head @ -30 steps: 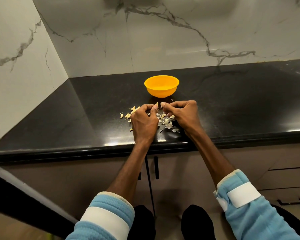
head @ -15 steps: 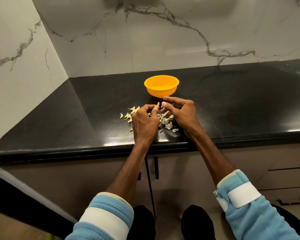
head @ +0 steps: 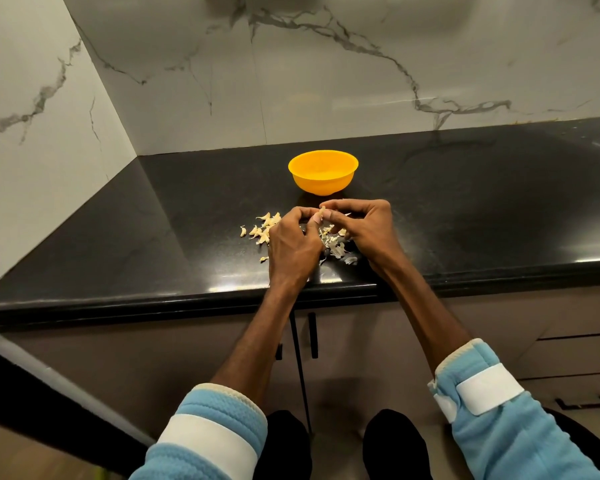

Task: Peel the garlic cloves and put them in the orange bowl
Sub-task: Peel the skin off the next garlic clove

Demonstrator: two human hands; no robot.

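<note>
The right hand (head: 364, 226) has crept slightly toward the orange bowl (head: 323, 173) just beyond it; it and the left hand (head: 291, 244) pinch one garlic clove (head: 322, 213) mid-peel. More cloves (head: 265, 225) lie left of the left hand, skins (head: 336, 249) beneath on the bench (head: 465, 202). Next, likely: strip the remaining skin, drop the clove in the bowl

The orange bowl (head: 323, 178) is seen upright at the far middle of the black desk (head: 153, 237), round and glossy. One pale garlic clove (head: 322, 213) is held off the desk, pinched by the left hand (head: 293, 251) and right hand (head: 368, 230), just nearer than the bowl. Yellowish cloves (head: 264, 226) are scattered to its left; papery skins (head: 335, 245) are strewn beneath.
</note>
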